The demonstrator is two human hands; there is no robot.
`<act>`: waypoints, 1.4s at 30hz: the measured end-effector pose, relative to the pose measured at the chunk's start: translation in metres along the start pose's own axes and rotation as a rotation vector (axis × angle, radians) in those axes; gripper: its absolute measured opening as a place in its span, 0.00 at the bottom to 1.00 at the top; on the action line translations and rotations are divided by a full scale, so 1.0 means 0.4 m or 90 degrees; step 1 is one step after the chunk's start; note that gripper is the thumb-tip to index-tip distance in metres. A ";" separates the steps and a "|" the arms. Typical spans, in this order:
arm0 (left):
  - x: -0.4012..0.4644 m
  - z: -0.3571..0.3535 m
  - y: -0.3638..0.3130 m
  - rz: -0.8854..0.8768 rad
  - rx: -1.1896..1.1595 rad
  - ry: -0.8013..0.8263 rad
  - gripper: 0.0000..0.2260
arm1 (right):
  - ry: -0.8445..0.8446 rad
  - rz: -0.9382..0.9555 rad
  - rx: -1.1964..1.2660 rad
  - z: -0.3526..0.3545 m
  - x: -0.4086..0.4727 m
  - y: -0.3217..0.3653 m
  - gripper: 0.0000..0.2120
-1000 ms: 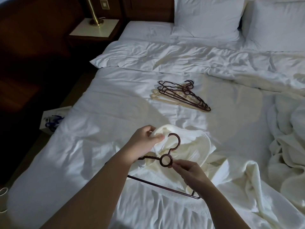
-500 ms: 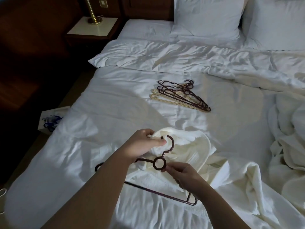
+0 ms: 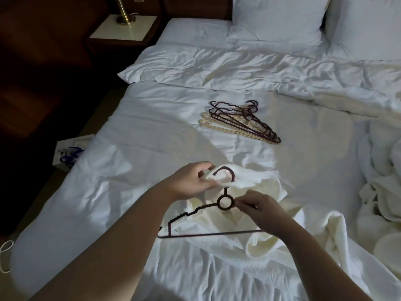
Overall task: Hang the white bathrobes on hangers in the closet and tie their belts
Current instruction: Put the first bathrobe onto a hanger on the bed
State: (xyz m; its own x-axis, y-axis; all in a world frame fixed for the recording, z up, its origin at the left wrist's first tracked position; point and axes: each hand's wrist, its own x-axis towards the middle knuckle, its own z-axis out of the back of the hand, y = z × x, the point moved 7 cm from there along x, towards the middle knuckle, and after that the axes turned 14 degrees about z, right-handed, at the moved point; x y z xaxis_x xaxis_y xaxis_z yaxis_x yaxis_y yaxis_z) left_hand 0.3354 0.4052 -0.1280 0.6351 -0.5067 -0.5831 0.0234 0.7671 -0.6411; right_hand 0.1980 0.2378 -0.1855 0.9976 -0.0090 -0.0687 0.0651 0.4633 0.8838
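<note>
A white bathrobe (image 3: 269, 240) lies crumpled on the bed in front of me. Over it sits a dark brown plastic hanger (image 3: 225, 202) with a ring below its hook. My left hand (image 3: 191, 181) pinches a fold of the robe's collar beside the hook. My right hand (image 3: 258, 208) pinches the hanger at the right side of the ring. The hanger's left shoulder and bottom bar show; its right shoulder is hidden under my right hand and the robe.
Several spare hangers (image 3: 240, 120), dark and cream, lie in a pile mid-bed. A second heap of white robe fabric (image 3: 382, 192) lies at the right. Pillows (image 3: 280, 16) are at the head. A nightstand (image 3: 123, 29) with a brass lamp stands at the left; a white bag (image 3: 67, 155) sits on the floor.
The hanger has turned so its left shoulder and bottom bar now lie more level over the robe. My left hand has drawn the collar fold up against the hook.
</note>
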 end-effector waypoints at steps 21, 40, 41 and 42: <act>0.035 0.057 0.067 0.189 -0.227 -0.170 0.06 | -0.161 0.211 -0.216 0.177 0.036 0.113 0.08; -0.144 0.023 -0.003 -0.130 0.174 -0.440 0.21 | -0.270 0.077 -0.113 0.143 0.052 0.126 0.06; -0.141 0.057 0.005 -0.110 0.171 -0.501 0.16 | -0.262 0.074 -0.095 0.141 0.051 0.132 0.07; -0.133 0.084 0.009 -0.081 0.176 -0.522 0.14 | -0.254 0.074 -0.079 0.139 0.051 0.137 0.07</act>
State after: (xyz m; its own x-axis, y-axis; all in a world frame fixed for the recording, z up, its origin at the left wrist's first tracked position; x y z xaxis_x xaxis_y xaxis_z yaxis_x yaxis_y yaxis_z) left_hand 0.3274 0.4481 -0.0824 0.9678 -0.2329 0.0957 0.2502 0.8460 -0.4709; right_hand 0.2231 0.2136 -0.1127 0.9306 -0.2816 0.2339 -0.0270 0.5845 0.8110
